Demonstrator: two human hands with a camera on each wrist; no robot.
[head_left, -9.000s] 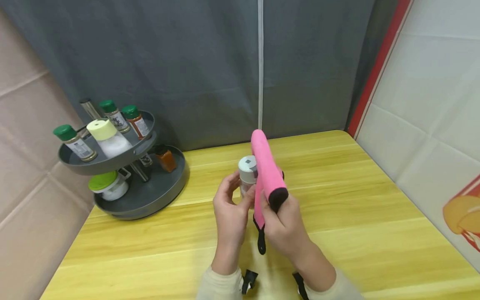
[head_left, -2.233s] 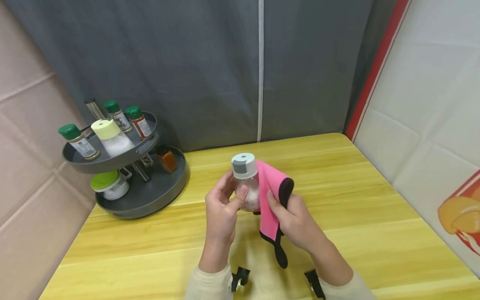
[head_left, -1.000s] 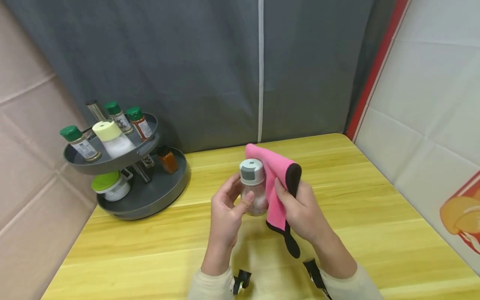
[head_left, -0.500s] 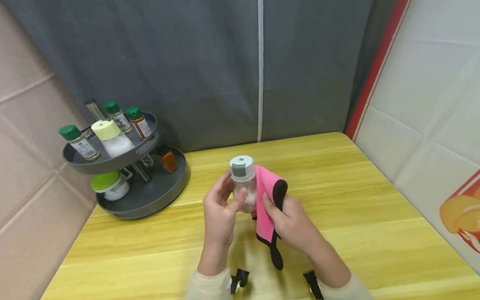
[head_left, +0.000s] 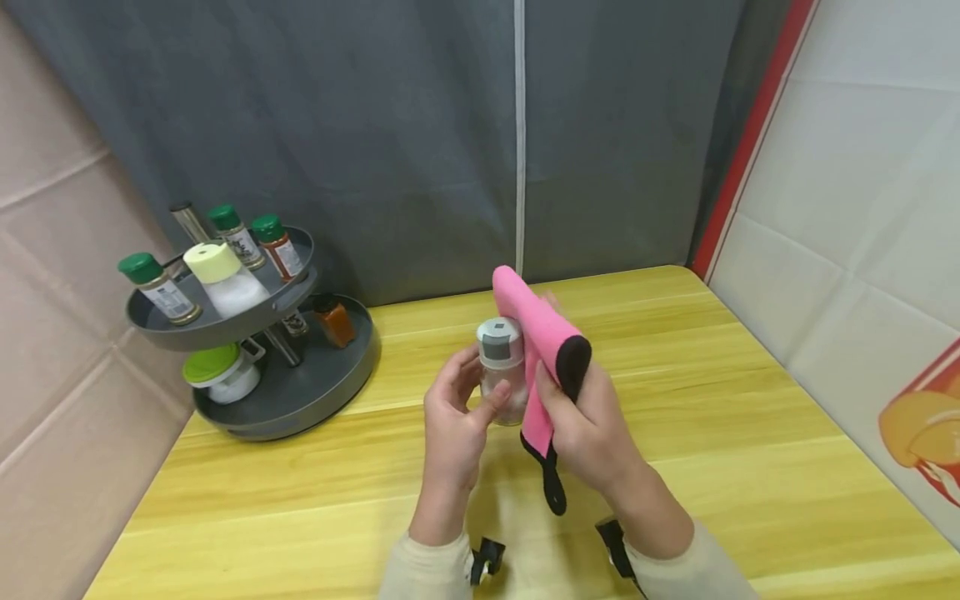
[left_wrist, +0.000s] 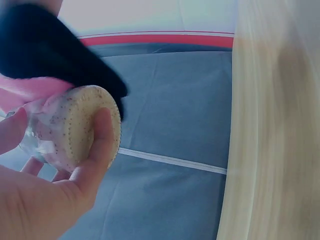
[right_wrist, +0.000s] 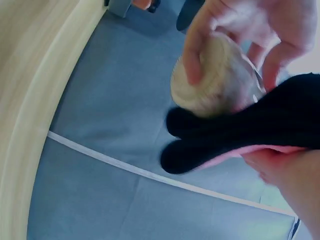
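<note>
My left hand [head_left: 453, 425] grips a clear glass seasoning jar [head_left: 500, 342] with a white and grey lid, some pale contents inside. The jar is lifted above the table, and in the left wrist view one finger presses on the jar's base [left_wrist: 87, 127]. Folded over in my right hand [head_left: 592, 437] is a pink cloth [head_left: 536, 325] with black edging and a black hanging loop [head_left: 553, 487]. The cloth lies against the jar's right side. In the right wrist view, the black edging [right_wrist: 240, 125] runs right along the jar [right_wrist: 215, 80]. Cloth hides part of the right fingers.
At the left stands a grey two-tier turntable rack [head_left: 300, 408]. Green-capped spice bottles [head_left: 161, 287] and a yellow-capped shaker [head_left: 225, 279] are on top; a green-lidded pot [head_left: 221, 375] and an orange-filled jar [head_left: 333, 321] sit below. A grey curtain [head_left: 420, 150] closes the wooden table's [head_left: 712, 433] back.
Over the last half second the jar has shifted right and slightly down, and the cloth has swung up beyond its lid. Earlier frames show the same two holds, with cloth and jar shifting.
</note>
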